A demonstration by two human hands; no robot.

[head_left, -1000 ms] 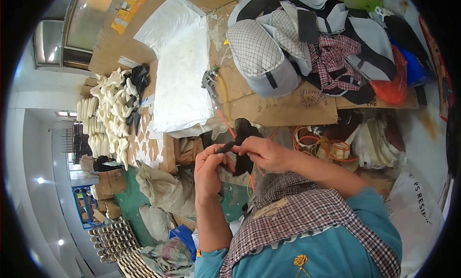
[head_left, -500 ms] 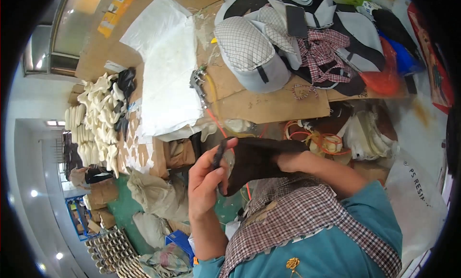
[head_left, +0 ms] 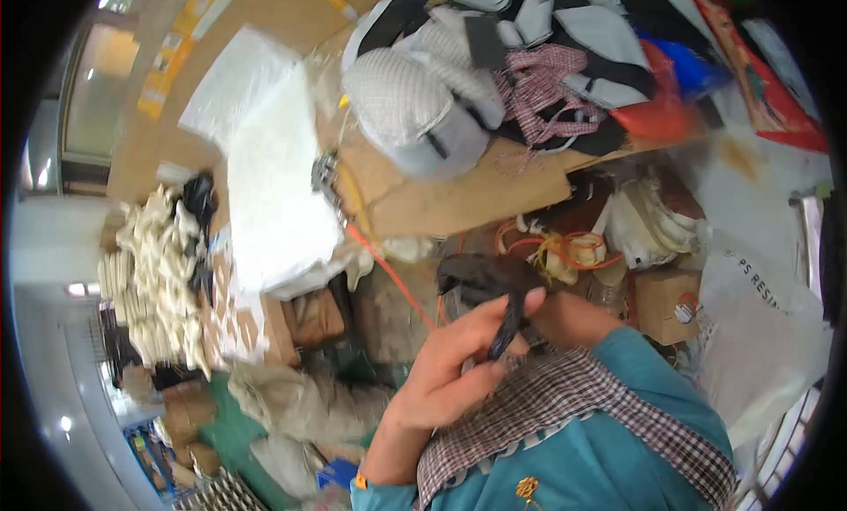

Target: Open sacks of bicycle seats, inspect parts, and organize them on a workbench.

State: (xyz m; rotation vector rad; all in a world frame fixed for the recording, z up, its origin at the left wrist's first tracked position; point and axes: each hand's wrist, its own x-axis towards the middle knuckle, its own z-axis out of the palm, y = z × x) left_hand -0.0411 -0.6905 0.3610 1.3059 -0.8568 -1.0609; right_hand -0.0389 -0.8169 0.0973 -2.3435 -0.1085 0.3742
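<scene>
In front of my checked apron (head_left: 547,392), my left hand (head_left: 454,365) pinches the thick rim of a limp, dark pouch-like piece of cloth (head_left: 476,280) between thumb and fingers. The rest of the cloth hangs bunched beyond my knuckles, away from my body. Close beside it on the right is my right hand (head_left: 565,315), against the cloth, blurred, with its fingers hidden behind the cloth and my left hand.
A cardboard-covered table (head_left: 423,202) lies ahead, bearing a white sheet (head_left: 278,184), a metal air gun (head_left: 326,184) on an orange hose, and a pile of grey and checked padded fabric pieces (head_left: 397,96). Below sit tangled cords (head_left: 565,246), a carton (head_left: 663,308) and sacks (head_left: 300,405).
My left hand has moved right, close to my right hand. The dark cloth, stretched between them before, is now bunched up. The whole view has shifted and tilted a little.
</scene>
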